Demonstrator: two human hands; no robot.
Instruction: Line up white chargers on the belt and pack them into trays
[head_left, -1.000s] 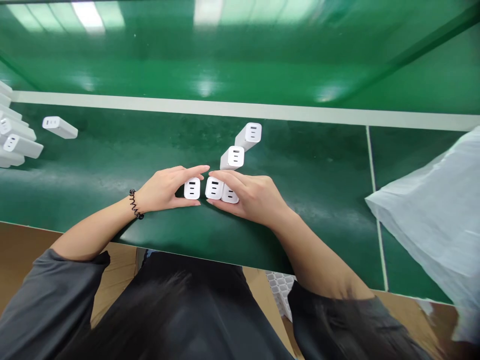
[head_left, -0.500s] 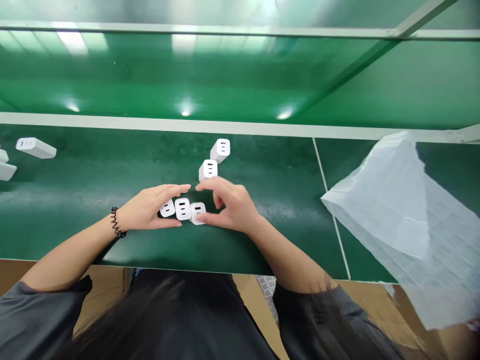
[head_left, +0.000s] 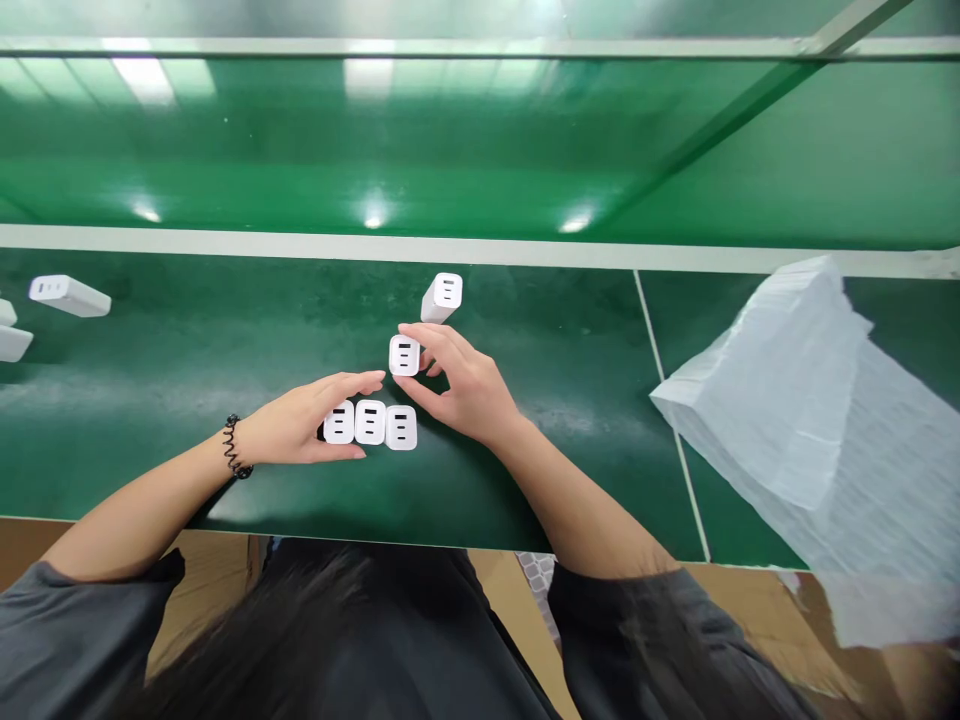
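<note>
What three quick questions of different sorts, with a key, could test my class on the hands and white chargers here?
1. Count: how many chargers stand in the row at the left hand?
2. True or false: the right hand pinches a single charger just behind that row.
3. Choose: the stack of white sheets lies on the green belt A) to the person's left, B) to the person's right, C) between the two hands.
Key: 1 three; 2 true; 3 B.
</note>
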